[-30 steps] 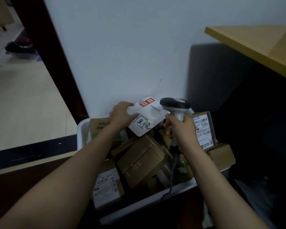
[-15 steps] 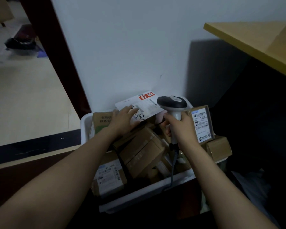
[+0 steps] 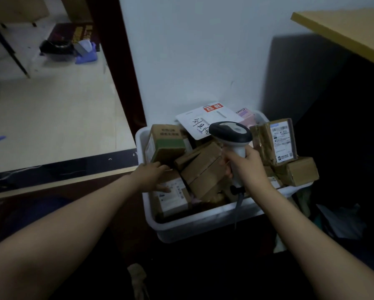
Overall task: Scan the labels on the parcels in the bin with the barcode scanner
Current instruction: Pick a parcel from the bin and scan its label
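A white plastic bin (image 3: 203,224) against the wall holds several cardboard parcels. My right hand (image 3: 245,167) grips the handle of a white and black barcode scanner (image 3: 231,132) over the bin's middle. My left hand (image 3: 152,176) reaches into the bin's near-left part, fingers apart, touching a small box with a white label (image 3: 174,197); it holds nothing. A white flat mailer with a red mark and handwriting (image 3: 205,121) lies at the back of the bin. A green and brown box (image 3: 165,142) stands at the left, and a taped labelled parcel (image 3: 276,140) leans at the right.
A white wall rises behind the bin, with a dark doorframe (image 3: 121,61) to its left and a pale floor beyond. A wooden tabletop (image 3: 350,31) juts in at the upper right. The scanner's cable hangs over the bin's front rim. Dark clutter lies right of the bin.
My left hand let go of the white mailer, which now lies at the back of the bin, and moved down to the labelled box at the near left. The scanner stayed over the bin.
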